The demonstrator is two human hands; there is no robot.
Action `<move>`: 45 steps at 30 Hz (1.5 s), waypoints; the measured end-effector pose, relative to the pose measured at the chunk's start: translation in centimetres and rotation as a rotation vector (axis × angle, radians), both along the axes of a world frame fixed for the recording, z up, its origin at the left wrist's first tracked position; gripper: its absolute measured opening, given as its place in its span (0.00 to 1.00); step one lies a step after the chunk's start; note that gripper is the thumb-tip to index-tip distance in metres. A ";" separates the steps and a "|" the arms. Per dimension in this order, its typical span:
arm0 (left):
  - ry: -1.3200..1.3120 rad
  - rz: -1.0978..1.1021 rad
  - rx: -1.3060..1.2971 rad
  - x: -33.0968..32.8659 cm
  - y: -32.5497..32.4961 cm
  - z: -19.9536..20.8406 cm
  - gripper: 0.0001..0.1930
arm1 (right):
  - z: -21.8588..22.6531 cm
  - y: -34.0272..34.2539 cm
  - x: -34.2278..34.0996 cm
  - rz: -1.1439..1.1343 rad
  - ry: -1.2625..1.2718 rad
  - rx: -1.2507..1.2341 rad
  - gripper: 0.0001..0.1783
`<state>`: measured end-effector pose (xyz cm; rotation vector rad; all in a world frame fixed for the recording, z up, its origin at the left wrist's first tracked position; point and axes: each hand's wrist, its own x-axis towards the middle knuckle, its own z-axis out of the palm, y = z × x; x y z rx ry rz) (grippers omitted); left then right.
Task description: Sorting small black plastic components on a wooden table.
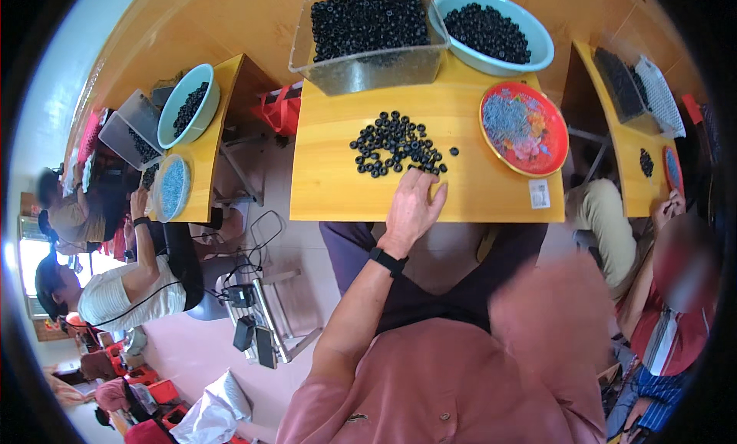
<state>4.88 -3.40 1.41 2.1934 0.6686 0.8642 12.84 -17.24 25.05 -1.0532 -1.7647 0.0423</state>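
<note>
A loose pile of small black rings (395, 140) lies spread on the yellow table (330, 198) in front of me. My left hand (412, 207), with a dark band on its wrist, reaches in palm down from below. Its fingertips touch the near edge of the pile, and the thumb stands apart from the fingers; no ring shows in its grasp. One ring lies a little to the right of the pile. My right sleeve (549, 309) is a pink blur at lower right, and the right hand does not show.
At the table's back stand a clear plastic bin (368, 74) and a light blue basin (541, 52), both full of black rings. A red flowered tray (549, 148) with thin grey-blue pieces sits right. People work at tables either side; a metal stand (269, 321) is left.
</note>
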 end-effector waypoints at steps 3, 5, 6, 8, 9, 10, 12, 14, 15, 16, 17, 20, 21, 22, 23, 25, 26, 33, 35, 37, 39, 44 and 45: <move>0.023 0.073 -0.013 -1.9 1.0 -0.6 0.06 | -8.0 3.8 2.4 -0.417 0.135 -0.383 0.11; 0.030 0.081 -0.020 -1.9 1.0 -0.4 0.06 | -15.3 7.0 6.1 -0.509 -0.009 -0.484 0.11; 0.012 0.075 -0.017 -1.9 1.0 -0.3 0.06 | -17.4 7.9 6.9 -0.554 -0.011 -0.486 0.11; 0.038 0.082 -0.140 -1.8 1.2 0.0 0.06 | -20.1 8.9 7.7 -0.626 -0.051 -0.485 0.11; 0.027 0.086 -0.136 -1.9 1.2 0.0 0.06 | -20.2 9.1 7.5 -0.625 -0.061 -0.477 0.11; 0.000 0.088 -0.098 -1.9 1.2 -0.1 0.06 | -20.5 9.4 7.2 -0.642 -0.079 -0.493 0.10; -0.014 0.093 -0.055 -1.8 1.2 -0.2 0.06 | -21.2 9.8 7.4 -0.664 -0.102 -0.507 0.09; -0.020 0.081 -0.088 -1.8 1.1 -0.2 0.07 | -22.4 10.1 8.0 -0.631 -0.199 -0.654 0.09; -0.017 0.083 -0.121 -2.0 1.2 -0.2 0.07 | -21.9 10.1 7.8 -0.626 -0.203 -0.653 0.09; -0.017 0.096 -0.136 -2.1 1.3 -0.2 0.10 | -21.4 9.9 7.5 -0.614 -0.174 -0.640 0.09; -0.017 0.102 -0.138 -2.3 1.3 -0.2 0.10 | -21.1 9.7 7.1 -0.601 -0.143 -0.628 0.09; -0.033 0.083 -0.275 -2.5 1.6 0.3 0.13 | -20.7 8.8 6.2 -0.532 0.215 -0.655 0.10; -0.078 0.057 -0.307 -2.5 1.6 0.2 0.14 | -20.6 8.2 5.6 -0.504 0.440 -0.690 0.10; -0.123 0.031 -0.340 -2.5 1.6 0.1 0.15 | -20.9 7.8 5.1 -0.500 0.444 -0.703 0.10; -0.115 0.037 -0.350 -2.7 1.4 0.1 0.15 | -21.3 7.4 4.7 -0.439 0.586 -0.707 0.10; -0.141 0.019 -0.349 -2.5 1.6 0.2 0.15 | -22.0 7.1 3.9 -0.383 0.735 -0.704 0.11; -0.135 0.028 -0.347 -2.5 1.4 0.3 0.14 | -22.4 6.8 3.2 -0.379 0.818 -0.687 0.10; -0.018 0.025 -0.278 -3.0 1.8 -0.2 0.10 | -23.4 6.5 3.1 -0.347 0.822 -0.714 0.08; -0.079 0.013 -0.267 -2.7 1.5 -0.1 0.10 | -23.6 6.2 3.8 -0.355 0.789 -0.710 0.07; -0.047 0.020 -0.300 -2.6 1.3 0.3 0.10 | -23.8 6.0 4.2 -0.363 0.755 -0.704 0.06; -0.037 0.021 -0.301 -2.5 1.2 0.2 0.10 | -23.8 5.8 4.2 -0.358 0.767 -0.725 0.06; -0.045 0.029 -0.336 -2.8 1.3 0.2 0.09 | -24.5 5.4 3.3 -0.353 0.761 -0.650 0.06; -0.044 0.028 -0.335 -2.8 1.3 0.2 0.09 | -24.2 5.4 3.3 -0.376 0.741 -0.658 0.06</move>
